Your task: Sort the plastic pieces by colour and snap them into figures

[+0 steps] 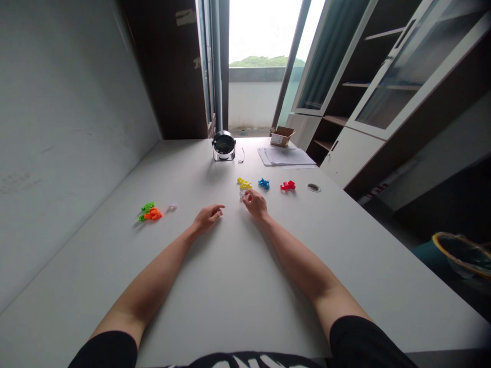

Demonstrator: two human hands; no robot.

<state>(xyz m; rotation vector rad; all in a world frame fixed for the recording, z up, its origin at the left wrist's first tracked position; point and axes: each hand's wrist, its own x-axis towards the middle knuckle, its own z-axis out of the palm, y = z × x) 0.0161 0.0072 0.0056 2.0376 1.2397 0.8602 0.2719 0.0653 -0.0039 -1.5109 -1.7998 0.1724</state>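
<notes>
Five coloured plastic pieces [153, 214] and two clear ones [172, 208] lie out here. I also count two hands [207, 217], one fan [224, 145], one cardboard box [282, 136].

A little round fan [224, 145] is sitting near the far edge of the white table [245, 286], and a thin wire [241, 155] is lying just beside it. A small cardboard box [282, 136] is sitting at the far edge, just behind a stack of papers [287, 156]. A round hole [313, 187] is showing near the table's right edge. A tall glass cabinet [387, 87] is standing past that edge, and a bin with a yellow rim [460, 254] is sitting low down on the right.
</notes>
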